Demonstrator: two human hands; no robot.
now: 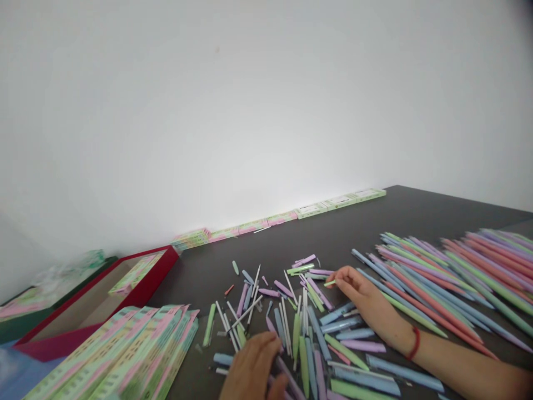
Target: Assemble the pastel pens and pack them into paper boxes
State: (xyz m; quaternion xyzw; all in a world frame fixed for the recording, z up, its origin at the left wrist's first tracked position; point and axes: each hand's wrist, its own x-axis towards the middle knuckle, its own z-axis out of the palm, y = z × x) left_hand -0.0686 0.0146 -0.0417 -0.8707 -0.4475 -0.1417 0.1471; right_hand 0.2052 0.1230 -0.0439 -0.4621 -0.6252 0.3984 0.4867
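My right hand (364, 300), with a red cord at the wrist, reaches over the right side of a pile of pen parts. Its thumb and forefinger pinch a small light green pen part (330, 283). At the bottom of the view, my left hand (253, 366) is low over the near edge of the pile. Its fingers are bent, with the thumb apart from them. A purple pen barrel (290, 379) lies beside those fingertips. Around both hands are loose blue barrels (353, 334), green barrels (303, 361) and white refills (285, 322).
Long rows of coloured pens (433, 294) lie at right on the dark table (333, 236). Stacked printed cartons (125, 350) stand at left, before a red box (164, 266) and a green box (50, 311). More flat cartons (283, 218) line the white wall (266, 111).
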